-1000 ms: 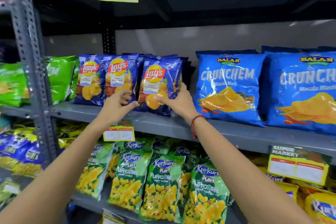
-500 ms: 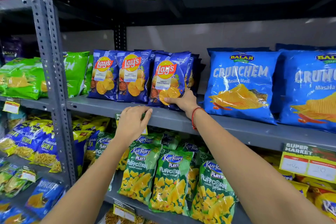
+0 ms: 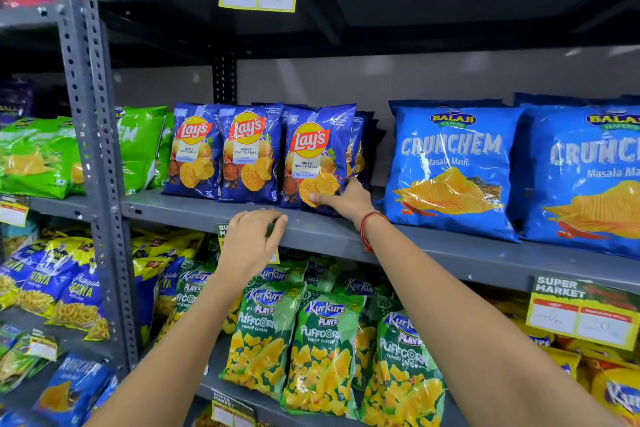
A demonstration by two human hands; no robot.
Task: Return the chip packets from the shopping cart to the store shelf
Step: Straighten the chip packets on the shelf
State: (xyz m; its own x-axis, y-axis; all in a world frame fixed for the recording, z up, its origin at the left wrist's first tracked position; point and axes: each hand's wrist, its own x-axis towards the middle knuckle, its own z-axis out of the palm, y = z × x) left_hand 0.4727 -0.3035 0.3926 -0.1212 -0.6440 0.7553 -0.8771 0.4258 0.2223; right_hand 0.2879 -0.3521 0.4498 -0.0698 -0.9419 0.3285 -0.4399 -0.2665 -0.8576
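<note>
Blue Lay's packet (image 3: pixel 317 163) stands on the grey shelf (image 3: pixel 433 246) beside two others — right hand (image 3: pixel 346 199) grips its lower corner, left hand (image 3: pixel 251 243) rests empty on the shelf edge. Cart unseen, so what remains is unknown.

Bright, even overhead store light. Glare streaks seen on glossy Lay's packets (image 3: pixel 317 156) and blue Crunchem bags (image 3: pixel 450 166). Deep shadow held under upper shelf (image 3: pixel 381 28). Wide-angle bowing noted at upright post (image 3: pixel 91 135). Left-edge packets (image 3: pixel 31 156) softly blurred; centre sharp.
</note>
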